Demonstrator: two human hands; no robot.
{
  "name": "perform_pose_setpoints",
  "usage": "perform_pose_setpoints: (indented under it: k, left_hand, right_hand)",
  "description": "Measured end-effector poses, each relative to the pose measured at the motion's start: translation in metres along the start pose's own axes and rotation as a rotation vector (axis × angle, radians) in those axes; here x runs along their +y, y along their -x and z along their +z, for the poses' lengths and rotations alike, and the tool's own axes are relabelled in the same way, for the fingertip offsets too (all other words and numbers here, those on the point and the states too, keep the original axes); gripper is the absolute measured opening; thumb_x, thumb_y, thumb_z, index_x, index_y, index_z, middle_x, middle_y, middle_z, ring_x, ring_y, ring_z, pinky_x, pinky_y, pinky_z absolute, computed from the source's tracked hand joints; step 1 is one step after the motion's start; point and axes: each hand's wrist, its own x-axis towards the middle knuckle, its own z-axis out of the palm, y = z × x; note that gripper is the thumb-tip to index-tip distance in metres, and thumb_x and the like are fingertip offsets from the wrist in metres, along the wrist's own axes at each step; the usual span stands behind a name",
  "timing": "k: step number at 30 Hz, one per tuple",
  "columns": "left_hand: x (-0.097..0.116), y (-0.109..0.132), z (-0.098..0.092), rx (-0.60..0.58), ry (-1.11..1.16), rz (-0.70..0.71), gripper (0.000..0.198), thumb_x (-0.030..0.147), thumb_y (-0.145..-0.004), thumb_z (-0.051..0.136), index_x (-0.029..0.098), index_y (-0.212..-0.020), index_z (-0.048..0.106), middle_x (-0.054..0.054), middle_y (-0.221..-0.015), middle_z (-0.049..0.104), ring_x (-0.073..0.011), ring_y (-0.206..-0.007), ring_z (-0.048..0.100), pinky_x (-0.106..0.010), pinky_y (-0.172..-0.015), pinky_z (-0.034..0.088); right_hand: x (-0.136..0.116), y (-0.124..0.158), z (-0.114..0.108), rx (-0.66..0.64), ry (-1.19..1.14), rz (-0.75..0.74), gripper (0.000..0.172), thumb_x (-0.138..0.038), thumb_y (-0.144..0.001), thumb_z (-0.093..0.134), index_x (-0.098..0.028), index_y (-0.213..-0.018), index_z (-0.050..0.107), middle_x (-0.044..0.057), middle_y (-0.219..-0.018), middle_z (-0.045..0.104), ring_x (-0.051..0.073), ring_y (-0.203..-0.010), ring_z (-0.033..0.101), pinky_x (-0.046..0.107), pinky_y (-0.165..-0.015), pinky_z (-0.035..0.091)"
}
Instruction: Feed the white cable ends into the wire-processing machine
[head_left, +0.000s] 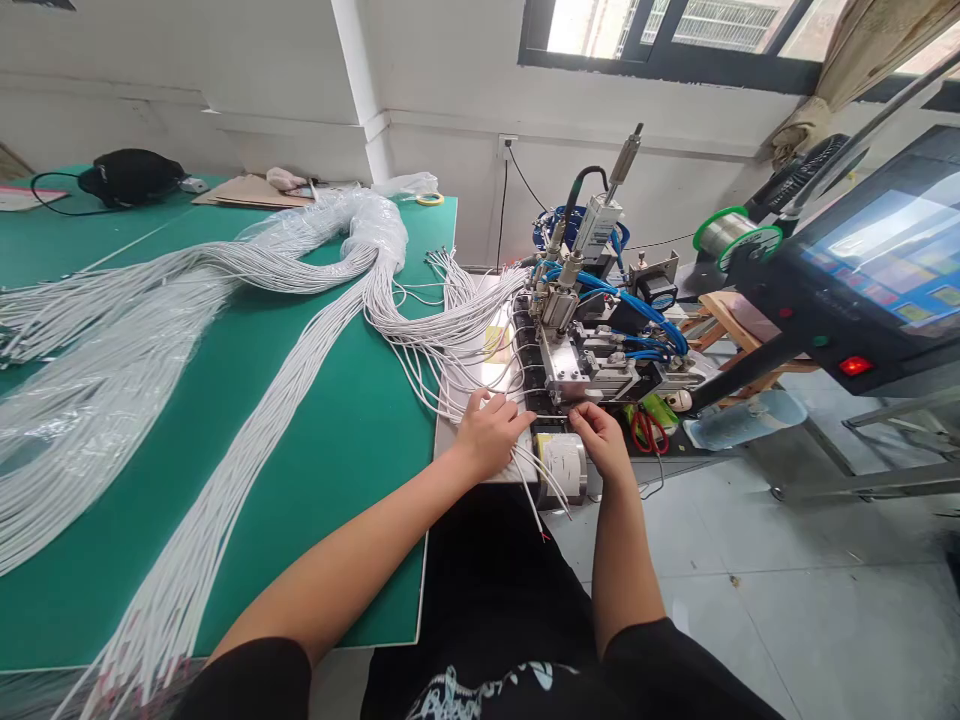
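A thin white cable (553,416) runs level between my hands at the front of a metal machine (564,360) with blue air hoses. My left hand (491,437) is closed on the cable, its thumb and forefinger pointing right. From under that palm several loose cable ends (553,478) hang down, one showing red wire at its tip. Pinched in the fingertips of my right hand (600,438) is the cable's right end; the tip itself is hidden. Just below the cable, between my hands, sits a round metal part with a paper label (561,462).
Long white cable bundles (277,400), partly in clear plastic, lie across the green table (360,560). Red-handled scissors (649,432) are right of my right hand. A screen (885,240) and a solder-like wire spool (737,240) stand right; a clear plastic bin (750,420) sits lower.
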Motion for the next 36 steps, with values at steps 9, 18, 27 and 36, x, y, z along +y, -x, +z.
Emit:
perform_pose_setpoints:
  k: [9, 18, 27, 36]
  left_hand:
    - [0.001, 0.001, 0.001, 0.031, -0.006, -0.016, 0.039, 0.006, -0.072, 0.05, 0.023, -0.103, 0.065, -0.004, -0.079, 0.063, -0.0219, -0.082, 0.053, -0.043, -0.089, 0.028]
    - [0.0, 0.0, 0.001, 0.018, 0.005, -0.014, 0.038, 0.005, -0.073, 0.05, 0.023, -0.103, 0.066, -0.005, -0.08, 0.064, -0.022, -0.082, 0.053, -0.043, -0.089, 0.028]
    - [-0.001, 0.001, 0.001, 0.068, 0.042, -0.032, 0.024, 0.011, -0.078, 0.054, 0.02, -0.096, 0.066, -0.007, -0.102, 0.065, -0.024, -0.099, 0.054, -0.044, -0.092, 0.03]
    - [-0.002, 0.001, 0.001, 0.12, 0.06, -0.059, 0.033, 0.012, -0.081, 0.053, 0.02, -0.112, 0.061, -0.008, -0.119, 0.062, -0.0256, -0.11, 0.053, -0.046, -0.095, 0.029]
  right_hand:
    - [-0.006, -0.004, 0.003, -0.011, -0.135, 0.11, 0.025, -0.039, -0.075, 0.061, -0.019, -0.061, 0.051, -0.004, -0.056, 0.044, 0.011, -0.054, 0.037, 0.025, -0.052, 0.029]
    - [-0.002, -0.001, 0.019, 0.067, -0.467, 0.322, 0.029, -0.041, -0.061, 0.067, -0.021, -0.059, 0.047, -0.007, -0.049, 0.037, 0.009, -0.045, 0.03, 0.024, -0.046, 0.025]
    - [0.0, 0.016, 0.002, 0.188, -0.193, 0.179, 0.033, -0.048, -0.074, 0.068, -0.016, -0.069, 0.061, -0.003, -0.061, 0.052, 0.01, -0.057, 0.044, 0.023, -0.054, 0.034]
    - [-0.034, 0.039, -0.015, 0.05, -0.062, 0.05, 0.026, -0.043, -0.084, 0.061, -0.018, -0.076, 0.061, -0.002, -0.065, 0.053, 0.012, -0.061, 0.048, 0.023, -0.058, 0.038]
